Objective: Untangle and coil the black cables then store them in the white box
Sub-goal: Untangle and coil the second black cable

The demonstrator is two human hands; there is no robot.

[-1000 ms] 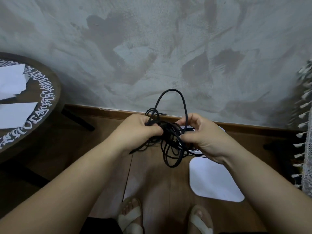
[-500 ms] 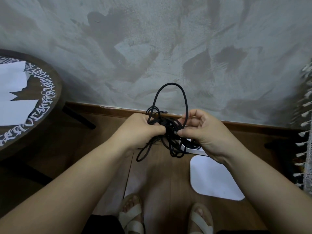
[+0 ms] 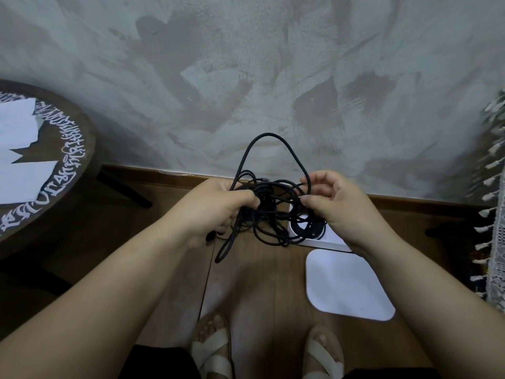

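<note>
Left hand (image 3: 216, 209): centre of the frame, fingers curled round the dense knot of the black cables (image 3: 263, 196).
Right hand (image 3: 336, 206): just right of the left, thumb and forefinger pinching strands at the tangle's right side; the other fingers are loosely curled.
Black cables: a tangle held between both hands above the floor; one loop stands up against the wall, another hangs below the left hand.
White box (image 3: 328, 243): on the floor, directly under the tangle, partly hidden by the right hand.
Flat white square piece (image 3: 347, 285): lower right of the box, on the wooden floor (image 3: 259, 283).
Sandals (image 3: 213, 351): bottom centre.
Round table (image 3: 82, 149): left edge, with white papers (image 3: 16, 127) on it.
</note>
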